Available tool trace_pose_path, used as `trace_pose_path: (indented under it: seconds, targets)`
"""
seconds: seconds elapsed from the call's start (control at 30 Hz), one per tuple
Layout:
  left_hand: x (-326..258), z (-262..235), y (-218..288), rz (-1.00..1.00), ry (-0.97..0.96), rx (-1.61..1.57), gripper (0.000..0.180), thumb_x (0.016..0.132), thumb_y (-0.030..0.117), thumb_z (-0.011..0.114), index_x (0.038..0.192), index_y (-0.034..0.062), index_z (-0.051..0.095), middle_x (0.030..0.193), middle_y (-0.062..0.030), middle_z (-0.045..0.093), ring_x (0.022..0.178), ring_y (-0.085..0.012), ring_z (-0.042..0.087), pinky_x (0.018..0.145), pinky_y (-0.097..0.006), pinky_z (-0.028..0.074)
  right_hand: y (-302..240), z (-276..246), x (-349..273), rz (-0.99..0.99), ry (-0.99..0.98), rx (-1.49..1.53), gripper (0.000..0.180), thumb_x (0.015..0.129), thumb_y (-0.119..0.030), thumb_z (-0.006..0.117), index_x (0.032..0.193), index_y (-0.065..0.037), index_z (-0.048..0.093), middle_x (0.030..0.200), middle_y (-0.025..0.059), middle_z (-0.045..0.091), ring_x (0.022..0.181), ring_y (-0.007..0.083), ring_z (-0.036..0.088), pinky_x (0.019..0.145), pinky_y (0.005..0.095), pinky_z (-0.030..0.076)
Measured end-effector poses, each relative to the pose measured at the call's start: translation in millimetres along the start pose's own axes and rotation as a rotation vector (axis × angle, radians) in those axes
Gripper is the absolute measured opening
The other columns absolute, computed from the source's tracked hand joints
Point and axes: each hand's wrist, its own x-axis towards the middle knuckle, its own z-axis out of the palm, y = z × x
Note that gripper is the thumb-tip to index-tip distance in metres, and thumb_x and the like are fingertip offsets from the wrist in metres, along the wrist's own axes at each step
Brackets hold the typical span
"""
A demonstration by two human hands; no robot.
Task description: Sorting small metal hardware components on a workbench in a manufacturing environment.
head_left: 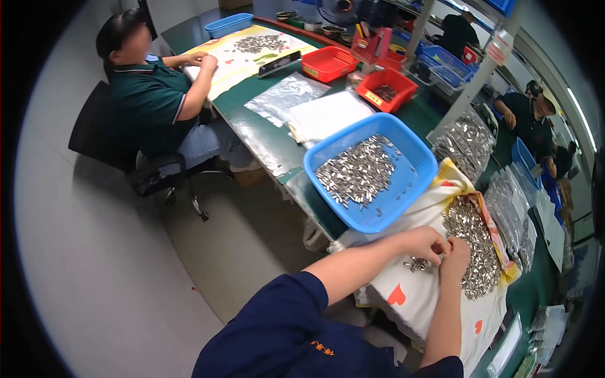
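Observation:
My left hand (426, 243) and my right hand (456, 257) meet over a white cloth with red hearts (409, 291). Their fingers pinch at a small cluster of silver metal pieces (417, 264). A large heap of the same small metal pieces (474, 242) lies just right of my hands on the cloth. A blue plastic basket (413, 183) holding more of these pieces stands just beyond my left hand on the green table.
A person in a dark green shirt (151, 101) sits at the far left end of the table, sorting pieces on another cloth. Red trays (328, 63), clear bags (287, 94), white sheets (328, 113) and bagged metal parts (469, 142) lie farther along. Other workers sit at right.

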Motion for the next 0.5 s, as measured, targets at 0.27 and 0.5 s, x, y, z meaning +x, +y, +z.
trace_pose_path:
  seconds: [0.27,0.5]
  targets:
    - [7,5,-15,0.004,0.039,-0.063,0.035,0.064,0.012,0.071,0.095,-0.0009,0.062,0.081,-0.0078,0.064,0.073,-0.0129,0.060,0.070,-0.025,0.048,14,-11,19,0.060,-0.227,-0.024,0.008,0.069,-0.005,0.057,0.076,-0.002,0.061,0.077,0.0147,0.059,0.074,0.0305,0.055,0.068,0.0389,0.043]
    - [2,3,-12,-0.030,0.065,-0.040,0.035,0.065,0.014,0.072,0.095,-0.0002,0.062,0.081,-0.0069,0.064,0.072,-0.0116,0.059,0.069,-0.025,0.048,8,-17,6,-0.085,-0.157,-0.031,0.005,0.070,-0.004,0.058,0.075,-0.004,0.058,0.076,0.0129,0.055,0.076,0.0300,0.052,0.069,0.0390,0.041]
